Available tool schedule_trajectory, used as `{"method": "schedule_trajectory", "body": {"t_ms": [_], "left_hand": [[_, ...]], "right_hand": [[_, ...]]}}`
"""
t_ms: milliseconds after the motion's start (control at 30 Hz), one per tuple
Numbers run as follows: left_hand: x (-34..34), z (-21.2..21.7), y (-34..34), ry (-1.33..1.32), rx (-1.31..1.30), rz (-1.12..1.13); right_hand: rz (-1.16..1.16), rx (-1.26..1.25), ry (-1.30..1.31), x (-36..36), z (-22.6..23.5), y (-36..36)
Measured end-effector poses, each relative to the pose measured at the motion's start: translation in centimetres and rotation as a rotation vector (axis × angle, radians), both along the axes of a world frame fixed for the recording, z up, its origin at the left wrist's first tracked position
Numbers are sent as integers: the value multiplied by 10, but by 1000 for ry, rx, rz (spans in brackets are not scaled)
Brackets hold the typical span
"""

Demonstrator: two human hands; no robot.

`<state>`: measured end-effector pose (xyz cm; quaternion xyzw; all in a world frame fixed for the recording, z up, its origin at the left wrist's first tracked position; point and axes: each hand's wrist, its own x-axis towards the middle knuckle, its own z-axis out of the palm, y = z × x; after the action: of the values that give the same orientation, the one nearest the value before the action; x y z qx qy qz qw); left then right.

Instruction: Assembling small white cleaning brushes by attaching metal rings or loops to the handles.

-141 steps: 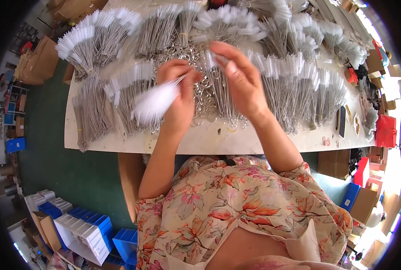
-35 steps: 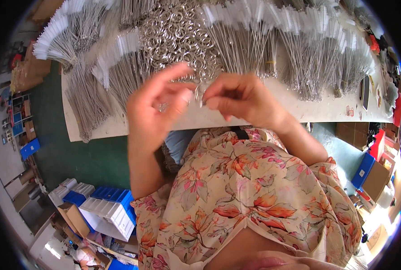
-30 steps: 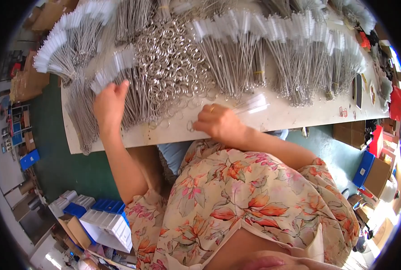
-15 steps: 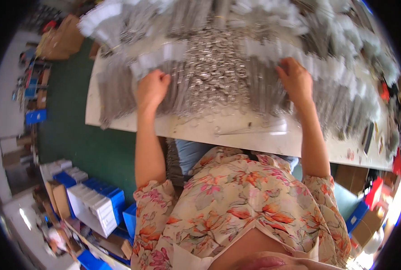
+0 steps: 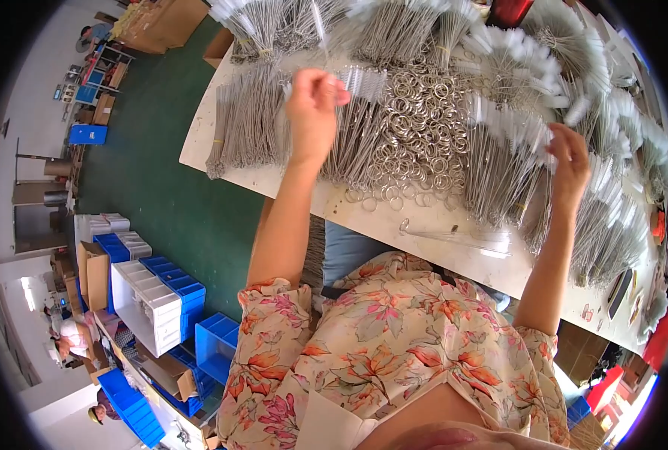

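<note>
— Across the pale worktable (image 5: 454, 259), what do we see?

— We see a heap of loose silver metal rings (image 5: 416, 127) in the middle, and thin wire-stemmed brushes with white bristle tips (image 5: 255, 124) bundled on every side of that heap.

— And our left hand (image 5: 313, 112)?

— It rests just left of the rings, on a bundle of the brushes, fingers curled loosely around a few white tips (we cannot tell how many it grips).

— Our right hand (image 5: 570, 161)?

— Well right of the rings, raised over another bundle of brushes (image 5: 499, 172), fingers bent and pinching among the bristle ends. Below the rings, near the table's edge, lies a clear plastic sleeve (image 5: 461, 236).
</note>
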<state>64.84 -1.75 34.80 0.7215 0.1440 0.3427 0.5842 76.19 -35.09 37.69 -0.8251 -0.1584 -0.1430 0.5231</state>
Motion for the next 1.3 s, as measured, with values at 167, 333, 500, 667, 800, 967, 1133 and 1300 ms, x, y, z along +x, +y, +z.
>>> {"method": "schedule_trajectory", "body": {"t_ms": [167,333,500,667,800,967,1133,1300], "left_hand": [[-26,27,77,247,62,293],[-58,-28,190,905,950,344],[-81,-51,246,719,564,166],[-85,-56,294,729,715,132],[-66,-20,231,883,566,170],[-63,-4,219,916,774,211],[-46,24,186,664,825,256],[-29,31,139,343,634,82]], "right_hand": [[-10,514,229,7,13,-88],[-426,-810,112,-17,-15,-102],[-306,-583,298,-4,-25,-110],[-332,-645,325,-8,-8,-105],[-354,-718,286,-12,-14,-107],[-338,-781,267,-15,-9,-99],[-276,-579,240,-13,-12,-115],[-177,-355,293,-6,-20,-125]]}}
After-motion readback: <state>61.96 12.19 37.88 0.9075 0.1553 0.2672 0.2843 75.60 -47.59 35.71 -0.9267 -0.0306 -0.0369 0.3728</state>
